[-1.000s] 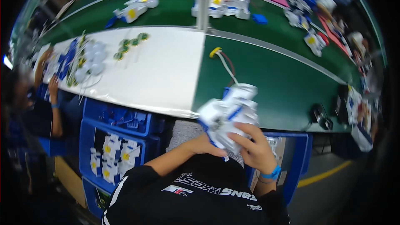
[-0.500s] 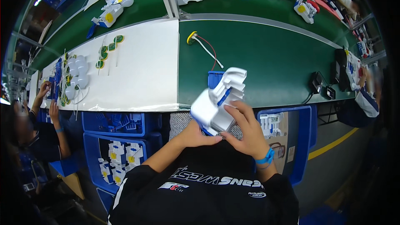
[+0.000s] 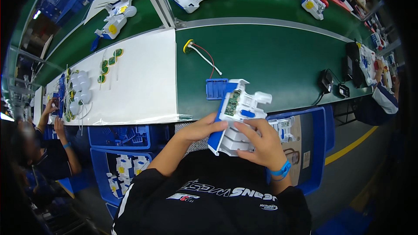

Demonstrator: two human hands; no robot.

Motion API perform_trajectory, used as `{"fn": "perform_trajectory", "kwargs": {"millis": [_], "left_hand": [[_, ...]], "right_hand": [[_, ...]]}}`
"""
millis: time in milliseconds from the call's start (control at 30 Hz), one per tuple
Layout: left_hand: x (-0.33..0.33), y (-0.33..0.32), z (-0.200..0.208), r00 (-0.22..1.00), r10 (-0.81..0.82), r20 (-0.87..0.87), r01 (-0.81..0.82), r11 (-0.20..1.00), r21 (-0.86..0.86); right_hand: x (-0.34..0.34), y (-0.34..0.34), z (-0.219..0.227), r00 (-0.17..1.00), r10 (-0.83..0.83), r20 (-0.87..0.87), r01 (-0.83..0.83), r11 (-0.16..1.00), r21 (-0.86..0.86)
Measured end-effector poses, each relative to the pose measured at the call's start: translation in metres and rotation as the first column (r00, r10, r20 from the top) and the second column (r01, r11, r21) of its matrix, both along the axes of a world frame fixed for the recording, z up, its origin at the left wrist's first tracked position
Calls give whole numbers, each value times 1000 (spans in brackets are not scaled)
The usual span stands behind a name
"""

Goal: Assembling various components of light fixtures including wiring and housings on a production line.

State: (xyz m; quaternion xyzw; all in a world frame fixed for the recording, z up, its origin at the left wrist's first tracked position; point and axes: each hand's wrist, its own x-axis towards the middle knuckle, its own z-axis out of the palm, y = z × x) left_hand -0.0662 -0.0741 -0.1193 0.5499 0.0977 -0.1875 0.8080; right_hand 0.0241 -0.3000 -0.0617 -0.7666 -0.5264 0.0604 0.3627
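Observation:
Both my hands grip a white plastic housing (image 3: 256, 111) with a blue side, held tilted above the near edge of the bench. My left hand (image 3: 201, 129) clasps its blue side, the thumb lying over the rim. On the opposite side my right hand (image 3: 264, 147) is closed round it, fingers on the white stepped part. A green circuit board (image 3: 234, 102) shows inside the housing's upper end. Just beyond lies a blue battery box (image 3: 214, 89) on the green mat. A red wire runs from it toward a yellow-rimmed round part (image 3: 188, 46) with a white cable (image 3: 205, 59).
Small green boards (image 3: 103, 68) and white domes (image 3: 81, 82) lie on the white sheet (image 3: 143, 78) at left. Blue bins (image 3: 106, 172) with housings stand below; another blue bin (image 3: 320, 148) is at right. A metal post (image 3: 157, 0) rises ahead. Co-workers sit on both sides.
The housing has been turned over in my hands, so its inside and circuit board now face up. It has also shifted slightly right and nearer. The view has tilted a little.

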Motion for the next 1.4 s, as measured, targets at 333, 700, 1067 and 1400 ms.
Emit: {"fn": "perform_trajectory", "kwargs": {"millis": [333, 700, 1067, 1400], "left_hand": [[115, 160, -18, 751, 393, 531, -580, 8, 814], [134, 155, -47, 659, 407, 633, -743, 223, 631], [120, 100, -57, 774, -56, 631, -633, -112, 766], [158, 146, 52, 647, 252, 719, -702, 566, 433]], "right_hand": [[0, -17, -8, 971, -221, -94, 235, 953, 189], [0, -3, -16, 923, -333, -195, 365, 916, 164], [-5, 32, -21, 959, -283, 14, 278, 950, 142], [-10, 56, -9, 994, -91, -64, 98, 988, 122]]}}
